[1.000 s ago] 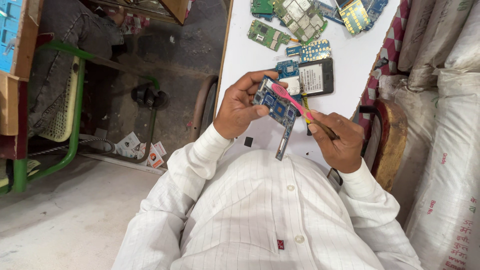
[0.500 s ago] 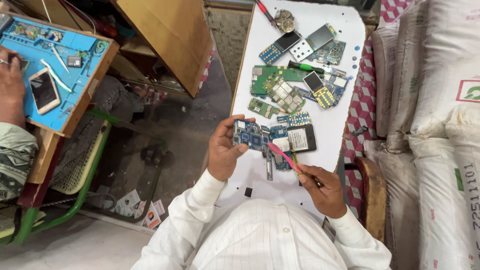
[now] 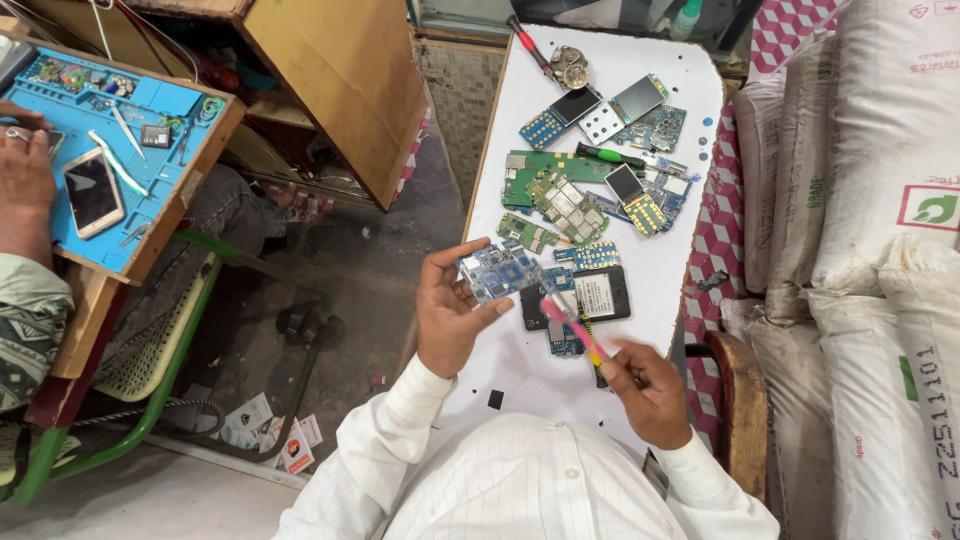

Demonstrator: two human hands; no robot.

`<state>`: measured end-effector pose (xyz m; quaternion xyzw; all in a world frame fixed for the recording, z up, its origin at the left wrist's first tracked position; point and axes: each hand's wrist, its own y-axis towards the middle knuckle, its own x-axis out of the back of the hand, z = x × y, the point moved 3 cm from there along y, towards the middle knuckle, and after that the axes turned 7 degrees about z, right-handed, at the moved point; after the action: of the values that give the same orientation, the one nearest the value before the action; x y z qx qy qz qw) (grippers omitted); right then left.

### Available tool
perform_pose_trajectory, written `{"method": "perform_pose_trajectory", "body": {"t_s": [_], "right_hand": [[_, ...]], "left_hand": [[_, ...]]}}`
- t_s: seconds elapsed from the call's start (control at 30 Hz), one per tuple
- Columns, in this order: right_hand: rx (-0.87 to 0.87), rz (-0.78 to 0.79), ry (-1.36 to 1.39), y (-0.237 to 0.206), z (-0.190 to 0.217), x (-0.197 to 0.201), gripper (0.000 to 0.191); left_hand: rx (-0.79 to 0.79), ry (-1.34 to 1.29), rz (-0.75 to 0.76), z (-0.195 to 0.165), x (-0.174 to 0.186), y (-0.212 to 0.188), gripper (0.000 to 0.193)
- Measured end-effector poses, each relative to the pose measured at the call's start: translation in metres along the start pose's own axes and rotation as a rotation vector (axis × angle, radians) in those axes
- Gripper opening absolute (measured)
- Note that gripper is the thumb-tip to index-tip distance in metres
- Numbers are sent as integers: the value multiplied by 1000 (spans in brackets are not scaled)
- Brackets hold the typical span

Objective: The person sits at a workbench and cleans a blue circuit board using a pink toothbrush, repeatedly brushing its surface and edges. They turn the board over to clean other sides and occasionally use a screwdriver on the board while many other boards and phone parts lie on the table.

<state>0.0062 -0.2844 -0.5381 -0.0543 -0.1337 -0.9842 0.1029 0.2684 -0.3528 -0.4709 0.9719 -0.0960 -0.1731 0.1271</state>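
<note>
A long white table (image 3: 655, 300) runs away from the person in the pale striped shirt, with stacked white sacks (image 3: 880, 200) standing along its right side and a wooden cabinet (image 3: 340, 90) to its left. Farther left, another person's hand (image 3: 25, 190) rests on a blue work mat (image 3: 140, 130) that carries a light-coloured phone (image 3: 92, 192) and small tools, all well apart from the white table. Below that mat stands a green-framed chair (image 3: 150, 350). On the far half of the table lies a loose heap of green and blue circuit boards (image 3: 570, 195) mixed with small phone screens, a green-handled screwdriver (image 3: 610, 156) lying across them and a red-handled screwdriver (image 3: 528, 45) near the far edge. Nearer the person, a black phone body (image 3: 600, 295) lies flat with another blue board just beside it. The left hand (image 3: 450, 315) is raised over the near part of the table and is closed around a blue circuit board (image 3: 498, 270), thumb on one edge and fingers on the other (the board is tilted, its component face turned up toward the camera). The right hand (image 3: 645, 385) grips a pink-handled tool (image 3: 570, 325) with all fingers wrapped tight, its slim end reaching toward the lower edge of the held board; whether the tip touches the board cannot be told.
</note>
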Motion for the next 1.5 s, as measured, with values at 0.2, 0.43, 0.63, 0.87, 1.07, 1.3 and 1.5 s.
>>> {"method": "perform_pose_trajectory", "body": {"t_s": [0.2,0.43,0.63,0.87,1.07,1.3,1.5], "right_hand": [[-63,-159,257,6,-4,8,25],[-168,-38,406,4,-13,9,29],[-211,-9,485,5,-15,12,28],[-163,43,611,7,-11,16,28],[-207,44,611,5,-15,18,28],[-225,37,568,4,-17,19,28],[-204,-4,569,6,-16,22,27]], "left_hand": [[-48,41,117,5,-28,-4,76],[25,55,349,20,-66,-23,71],[37,233,362,20,-69,-24,69],[94,317,331,9,-73,-20,72],[131,326,339,16,-73,-24,72],[122,348,317,24,-71,-23,78],[-42,520,262,13,-65,-17,93]]}}
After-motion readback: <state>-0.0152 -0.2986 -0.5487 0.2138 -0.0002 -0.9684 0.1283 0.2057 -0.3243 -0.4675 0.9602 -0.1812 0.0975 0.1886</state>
